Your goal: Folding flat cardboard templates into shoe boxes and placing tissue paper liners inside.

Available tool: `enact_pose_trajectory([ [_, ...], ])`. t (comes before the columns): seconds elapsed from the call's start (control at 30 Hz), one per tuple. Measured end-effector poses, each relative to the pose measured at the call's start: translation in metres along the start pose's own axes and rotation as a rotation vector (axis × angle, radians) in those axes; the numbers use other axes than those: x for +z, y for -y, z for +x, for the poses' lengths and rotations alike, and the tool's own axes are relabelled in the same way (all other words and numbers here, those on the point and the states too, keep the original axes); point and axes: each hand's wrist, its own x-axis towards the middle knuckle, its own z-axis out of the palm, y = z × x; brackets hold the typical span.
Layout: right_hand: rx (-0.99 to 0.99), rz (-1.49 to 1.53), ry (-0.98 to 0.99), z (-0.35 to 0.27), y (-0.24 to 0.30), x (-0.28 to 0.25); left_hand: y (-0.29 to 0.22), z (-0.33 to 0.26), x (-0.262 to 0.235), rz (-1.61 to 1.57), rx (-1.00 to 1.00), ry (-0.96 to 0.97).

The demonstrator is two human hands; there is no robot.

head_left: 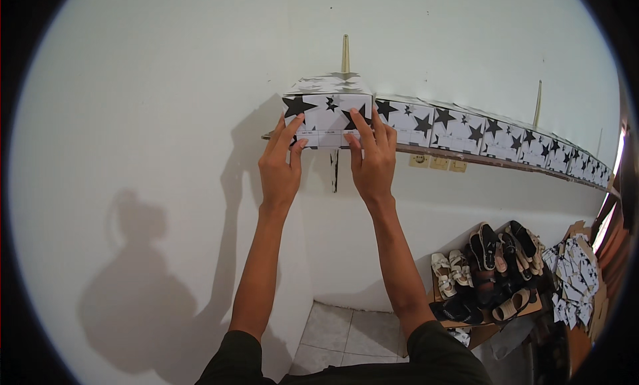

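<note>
A white box with black stars [325, 110] sits at the left end of a wall shelf [466, 157], up at arm's length. My left hand [279, 165] presses its fingertips against the lower left of the box's front face. My right hand [370, 157] lies flat with fingers spread on the lower right of the same face. Both arms reach upward from the lower edge. The box sticks out a little farther than its neighbours.
A row of several matching star-printed boxes [459, 128] runs rightward along the shelf, with two upright posts [345, 53] behind. Below right, a cardboard box of sandals and shoes [489, 272] and a pile of flattened star cartons [574, 278] stand on the tiled floor [343, 335].
</note>
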Motion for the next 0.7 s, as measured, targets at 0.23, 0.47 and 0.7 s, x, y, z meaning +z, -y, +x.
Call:
enact_pose_trajectory([
  [0.23,0.001,-0.135,0.037,-0.007,-0.042,0.109,0.123,0.024,0.048,-0.101,-0.051,0.068],
  [0.47,0.059,-0.238,0.075,-0.029,-0.036,0.164,0.189,0.025,0.046,-0.206,-0.034,0.153],
  [0.7,0.052,-0.315,-0.020,-0.037,-0.006,0.200,0.213,0.022,0.036,-0.185,-0.056,0.154],
])
